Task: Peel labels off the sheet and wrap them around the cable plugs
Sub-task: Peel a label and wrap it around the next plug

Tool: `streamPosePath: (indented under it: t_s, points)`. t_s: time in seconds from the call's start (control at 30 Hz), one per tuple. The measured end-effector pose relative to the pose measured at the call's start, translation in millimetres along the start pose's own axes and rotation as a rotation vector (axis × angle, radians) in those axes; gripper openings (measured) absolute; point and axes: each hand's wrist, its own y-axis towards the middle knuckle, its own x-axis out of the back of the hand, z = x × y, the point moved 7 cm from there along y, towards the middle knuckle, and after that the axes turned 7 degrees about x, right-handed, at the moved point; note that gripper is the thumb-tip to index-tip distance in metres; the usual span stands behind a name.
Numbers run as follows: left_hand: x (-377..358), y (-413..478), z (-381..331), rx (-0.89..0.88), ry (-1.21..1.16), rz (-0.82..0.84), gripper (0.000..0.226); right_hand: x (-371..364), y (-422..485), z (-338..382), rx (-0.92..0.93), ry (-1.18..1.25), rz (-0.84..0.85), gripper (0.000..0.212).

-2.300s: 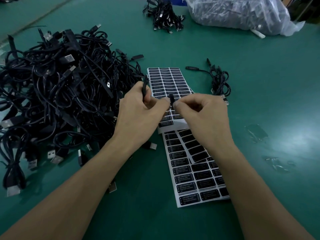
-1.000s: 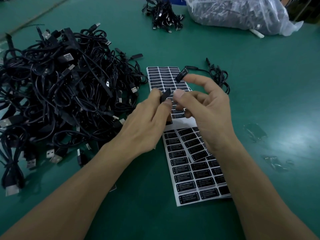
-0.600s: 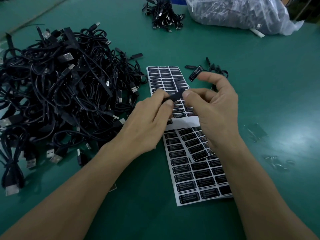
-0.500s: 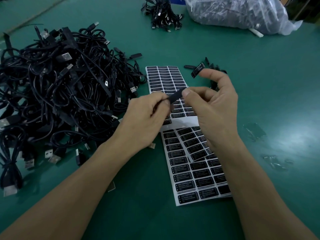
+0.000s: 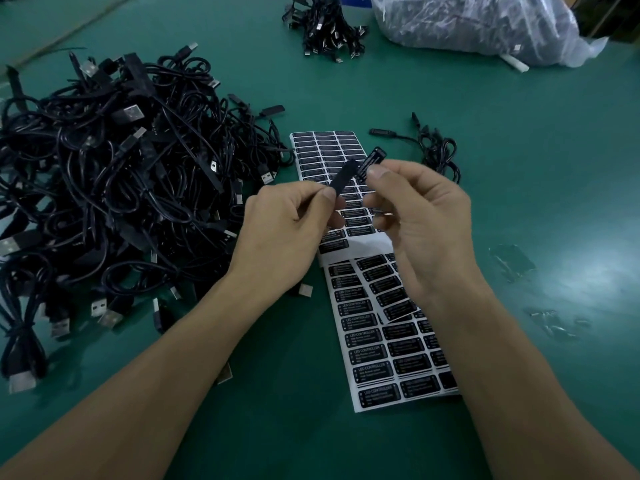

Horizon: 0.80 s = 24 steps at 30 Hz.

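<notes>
at the near edge of the table [image 5: 294,420]: both forearms reach in over the green mat.
near label sheet [image 5: 391,344]: flat between the arms, its rows of black labels look full, so there's plenty of stock left.
scraps [image 5: 512,261]: off to the right on the mat, too faint to say what they are.
left hand [image 5: 291,233]: thumb and forefinger clamped on a black plug [image 5: 344,178], tip angled up and away; its cable is hidden behind the hand.
right hand [image 5: 426,226]: just beside the left, not touching it; thumb and forefinger pinch one peeled label [image 5: 372,160], other fingers loosely curled.
label and plug: the label hangs right beside the plug's tip. cannot tell if it touches, and it isn't wrapped. peel done, wrap to come, i'd say.
far label sheet [image 5: 329,150]: under the hands, with a bare white strip at its near end, likely where labels have come off.
cable pile [image 5: 121,188]: a big black tangle on the left, probably waiting its turn and the bulk of the job.
small bundle [image 5: 438,154]: a few cables right of the far sheet, maybe finished ones; any labels are too small to see.
far back: another bundle [image 5: 325,26] and a plastic bag [image 5: 478,22] of dark parts.
progress: early days, by my read.
</notes>
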Motion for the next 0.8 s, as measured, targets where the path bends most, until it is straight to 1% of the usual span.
streamPosePath:
  t_s: [0.1,0.2,0.33,0.43,0.57,0.8]
  points:
    - [-1,0,0,-0.014,-0.013,0.01,0.035,-8,-3,-9,-0.08,0.031,0.053,0.017]
    - [-3,-1,-2,-0.019,-0.039,0.042,0.034,-11,-4,-15,-0.107,0.032,0.074,0.017]
    - [-5,-1,-1,0.016,-0.096,0.069,0.032,-11,-4,-18,-0.082,0.037,0.052,0.021]
    - [-6,-2,-1,0.053,-0.146,0.098,0.025,-12,-3,-17,-0.059,0.066,0.046,0.023]
    - [-8,-1,3,0.088,-0.19,0.141,0.02,-11,-2,-17,-0.051,0.062,0.036,0.016]
    - [-8,0,4,0.094,-0.224,0.152,0.024,-10,-2,-17,-0.023,0.03,0.026,0.009]
